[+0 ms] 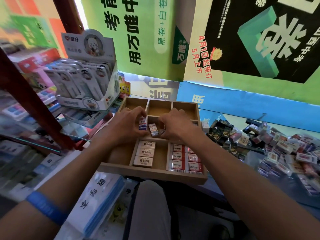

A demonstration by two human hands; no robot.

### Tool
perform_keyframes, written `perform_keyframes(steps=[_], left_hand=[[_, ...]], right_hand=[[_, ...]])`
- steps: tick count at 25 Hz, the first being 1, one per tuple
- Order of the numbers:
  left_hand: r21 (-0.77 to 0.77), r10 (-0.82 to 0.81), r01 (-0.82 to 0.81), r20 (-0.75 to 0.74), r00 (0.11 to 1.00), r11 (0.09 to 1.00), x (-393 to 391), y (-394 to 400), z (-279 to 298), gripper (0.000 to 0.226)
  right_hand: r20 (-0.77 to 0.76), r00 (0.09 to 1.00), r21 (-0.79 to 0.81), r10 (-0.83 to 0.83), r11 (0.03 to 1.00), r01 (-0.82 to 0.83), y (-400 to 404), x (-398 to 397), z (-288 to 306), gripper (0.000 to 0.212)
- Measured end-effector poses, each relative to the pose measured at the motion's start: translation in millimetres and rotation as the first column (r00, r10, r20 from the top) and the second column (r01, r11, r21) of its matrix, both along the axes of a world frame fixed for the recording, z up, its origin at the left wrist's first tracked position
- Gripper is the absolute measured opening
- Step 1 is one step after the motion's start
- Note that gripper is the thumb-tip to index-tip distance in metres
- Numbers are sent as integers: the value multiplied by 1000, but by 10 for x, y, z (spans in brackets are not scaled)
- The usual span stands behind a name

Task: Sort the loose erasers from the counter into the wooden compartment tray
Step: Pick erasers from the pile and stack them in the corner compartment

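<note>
Left hand point(129, 123) pinches a small wrapped eraser point(143, 124) upright at the middle row of the wooden tray point(152, 175); right hand point(174, 125) has fingers curled down over the centre compartment beside a second eraser point(153, 129), can't tell if it grips anything. Near row holds three white erasers point(144, 153) in the middle cell, red-white 2B erasers point(186, 161) at right. Loose eraser pile point(270, 146) on counter, right of tray.
</note>
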State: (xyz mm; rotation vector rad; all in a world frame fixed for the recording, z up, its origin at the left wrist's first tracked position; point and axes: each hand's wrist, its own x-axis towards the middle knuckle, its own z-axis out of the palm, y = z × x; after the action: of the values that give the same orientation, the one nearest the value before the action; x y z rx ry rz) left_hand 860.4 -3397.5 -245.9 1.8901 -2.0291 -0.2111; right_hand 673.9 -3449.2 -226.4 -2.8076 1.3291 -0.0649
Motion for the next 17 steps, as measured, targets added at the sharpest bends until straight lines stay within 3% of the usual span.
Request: perform_keyframes(steps=[7,14,17], left_hand=[[-18,5,-6,-26,1000,1000,-40,35,-37,54],[-27,18,-21,-91,996,999,-15,51,-90,53],[10,48,-47,-238,970,999,-35,82,-147,53]], right_hand=[[-72,997,-151,26,988,-37,-12,21,-95,33],[-130,992,-70,4,997,-13,0,34,-84,24],[-135,991,-16,28,999,-30,5,19,-80,28]])
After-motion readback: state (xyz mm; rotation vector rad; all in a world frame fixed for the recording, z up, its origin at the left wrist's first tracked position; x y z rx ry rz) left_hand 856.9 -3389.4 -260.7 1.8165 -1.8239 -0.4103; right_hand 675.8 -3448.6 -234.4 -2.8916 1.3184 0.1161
